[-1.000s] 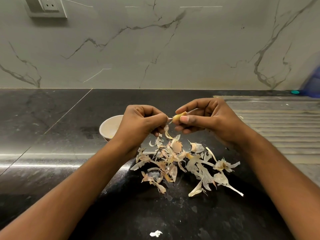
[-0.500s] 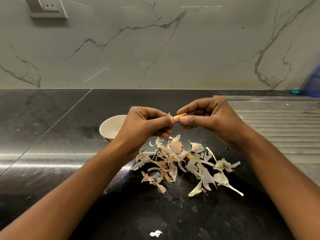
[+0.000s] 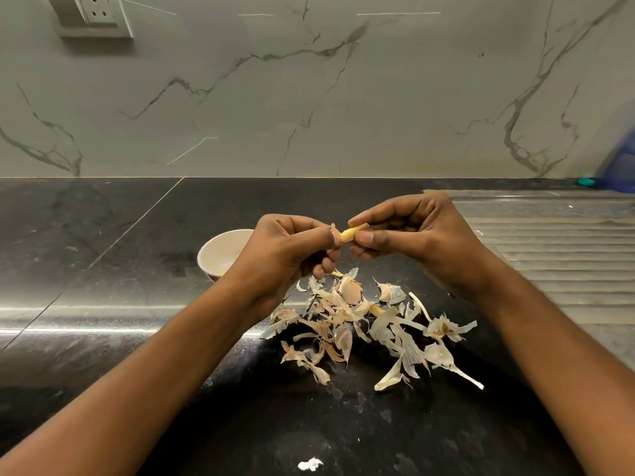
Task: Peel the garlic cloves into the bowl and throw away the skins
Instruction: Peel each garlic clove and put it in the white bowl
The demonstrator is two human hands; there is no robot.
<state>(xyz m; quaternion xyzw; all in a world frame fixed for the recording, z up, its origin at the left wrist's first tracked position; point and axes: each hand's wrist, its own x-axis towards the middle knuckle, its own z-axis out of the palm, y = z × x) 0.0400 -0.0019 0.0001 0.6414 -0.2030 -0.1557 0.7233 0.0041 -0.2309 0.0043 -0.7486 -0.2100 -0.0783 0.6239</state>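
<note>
A small pale-yellow garlic clove is held above the dark counter between both hands. My right hand pinches its right end between thumb and forefinger. My left hand pinches its left end, where a scrap of skin sticks up by the thumb. A white bowl stands on the counter just left of and behind my left hand, half hidden by it. A heap of papery garlic skins lies on the counter right under the hands.
The black stone counter runs to a marble wall. A ribbed steel draining board lies to the right. One white scrap sits near the front edge. A blue object stands at the far right; a wall socket is at top left.
My left hand has closed in on the clove from the left and now pinches its end; the clove has risen slightly. The bowl and skins have not moved.
</note>
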